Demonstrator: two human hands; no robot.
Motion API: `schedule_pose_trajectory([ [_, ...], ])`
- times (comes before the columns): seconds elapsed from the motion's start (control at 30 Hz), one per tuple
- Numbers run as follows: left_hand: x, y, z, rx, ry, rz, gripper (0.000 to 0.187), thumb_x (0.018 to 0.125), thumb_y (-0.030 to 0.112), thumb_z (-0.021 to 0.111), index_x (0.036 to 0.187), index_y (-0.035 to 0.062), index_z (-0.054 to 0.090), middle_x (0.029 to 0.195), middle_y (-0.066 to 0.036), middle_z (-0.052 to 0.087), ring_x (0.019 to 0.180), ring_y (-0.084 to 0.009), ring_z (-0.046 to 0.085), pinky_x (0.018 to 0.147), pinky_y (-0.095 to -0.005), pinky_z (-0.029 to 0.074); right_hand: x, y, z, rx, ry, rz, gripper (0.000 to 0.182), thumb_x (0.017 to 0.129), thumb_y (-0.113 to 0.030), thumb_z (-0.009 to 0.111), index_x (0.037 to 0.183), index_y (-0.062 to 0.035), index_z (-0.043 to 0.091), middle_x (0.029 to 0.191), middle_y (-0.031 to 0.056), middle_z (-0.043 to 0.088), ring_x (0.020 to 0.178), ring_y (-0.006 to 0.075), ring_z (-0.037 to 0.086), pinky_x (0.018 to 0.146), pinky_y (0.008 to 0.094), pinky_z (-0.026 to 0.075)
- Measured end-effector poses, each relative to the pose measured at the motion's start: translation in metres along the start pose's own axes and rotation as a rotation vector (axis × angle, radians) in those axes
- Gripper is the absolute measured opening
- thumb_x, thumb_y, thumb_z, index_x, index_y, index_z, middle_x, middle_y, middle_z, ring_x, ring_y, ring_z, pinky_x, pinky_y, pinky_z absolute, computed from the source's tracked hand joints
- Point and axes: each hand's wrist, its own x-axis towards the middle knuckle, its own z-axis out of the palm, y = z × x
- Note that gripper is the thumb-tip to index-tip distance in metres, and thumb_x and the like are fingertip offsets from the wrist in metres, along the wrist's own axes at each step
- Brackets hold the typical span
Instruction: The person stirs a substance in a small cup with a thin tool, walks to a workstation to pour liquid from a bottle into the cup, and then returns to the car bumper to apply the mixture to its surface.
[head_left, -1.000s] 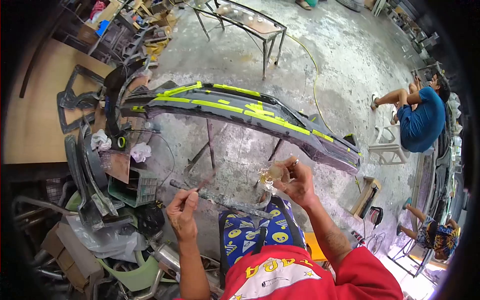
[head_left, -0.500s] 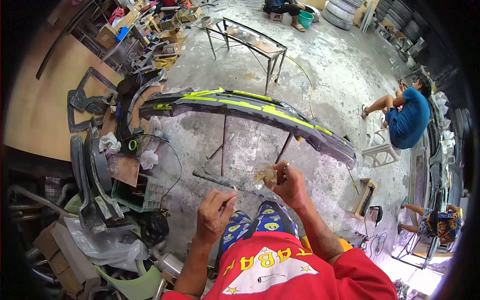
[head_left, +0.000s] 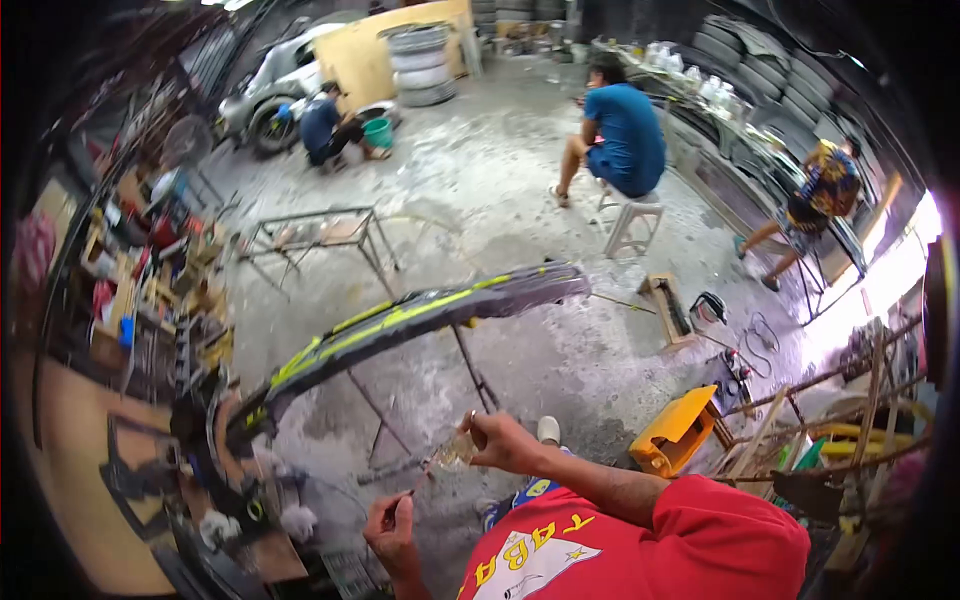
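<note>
Low in the view, my left hand [head_left: 392, 528] has thumb and fingers pinched together near a small reddish bit at their tips, too small to name. To its upper right, my right hand [head_left: 500, 442] grips a crumpled, clear yellowish piece [head_left: 455, 452], which looks like plastic. The hands are apart. Beyond them a long dark bumper [head_left: 400, 320] with yellow-green tape strips rests on a metal stand [head_left: 470, 365].
A low metal-frame table [head_left: 310, 232] stands beyond the bumper. A person in blue [head_left: 625, 130] sits on a white stool [head_left: 632, 225]; another person crouches by a green bucket [head_left: 378, 132]. An orange part [head_left: 675, 430] lies right. A third person [head_left: 825, 190] stands far right.
The view has swung up and to the right, showing more of the room. My hands now appear lower and further left. The right hand still holds the clear piece.
</note>
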Motion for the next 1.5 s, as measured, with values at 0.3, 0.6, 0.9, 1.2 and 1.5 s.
schedule_pose_trajectory([
  [0.3,0.049,0.021,0.112,-0.216,-0.152,-0.113,0.021,0.098,0.015,0.061,0.102,-0.0042,0.070,0.075,-0.002,0.060,0.063,-0.0080,0.047,0.058,-0.0244,0.037,-0.043,0.065,-0.118,0.076,0.232,0.083,0.041,0.074,-0.016,0.079,0.107,-0.0005,0.061,0.070,0.0118,0.057,0.063,0.0237,0.057,0.062,0.0376,0.047],
  [0.6,0.159,0.038,0.283,-0.333,0.025,-0.152,0.030,0.102,0.020,0.059,0.125,0.0004,0.062,0.079,-0.005,0.066,0.061,-0.0068,0.051,0.056,-0.0220,0.039,-0.074,0.194,-0.278,0.167,0.283,0.242,0.043,0.073,-0.010,0.076,0.112,-0.0002,0.061,0.067,0.0055,0.053,0.063,0.0159,0.054,0.061,0.0317,0.045],
  [0.9,0.239,0.066,0.360,-0.404,0.239,-0.173,0.026,0.102,0.025,0.059,0.116,0.0033,0.064,0.097,-0.009,0.073,0.065,-0.0092,0.058,0.060,-0.0228,0.043,-0.034,0.223,-0.358,0.217,0.201,0.220,0.045,0.074,-0.009,0.077,0.115,-0.0024,0.062,0.066,0.0039,0.052,0.060,0.0135,0.051,0.059,0.0295,0.044],
  [1.2,0.300,0.070,0.419,-0.309,0.266,-0.064,0.034,0.103,0.032,0.058,0.120,0.0025,0.063,0.111,-0.011,0.074,0.072,-0.0124,0.067,0.059,-0.0221,0.044,0.005,0.248,-0.420,0.258,0.237,0.273,0.040,0.079,-0.014,0.082,0.113,-0.0016,0.065,0.065,0.0012,0.052,0.060,0.0082,0.049,0.056,0.0270,0.043],
  [1.5,0.377,0.044,0.584,-0.293,0.405,-0.170,0.045,0.105,0.038,0.053,0.128,0.0006,0.058,0.120,-0.012,0.071,0.076,-0.0130,0.069,0.055,-0.0206,0.045,0.108,0.333,-0.583,0.199,-0.029,0.173,0.044,0.078,-0.011,0.079,0.119,-0.0024,0.064,0.066,0.0032,0.053,0.059,0.0126,0.051,0.057,0.0294,0.044],
])
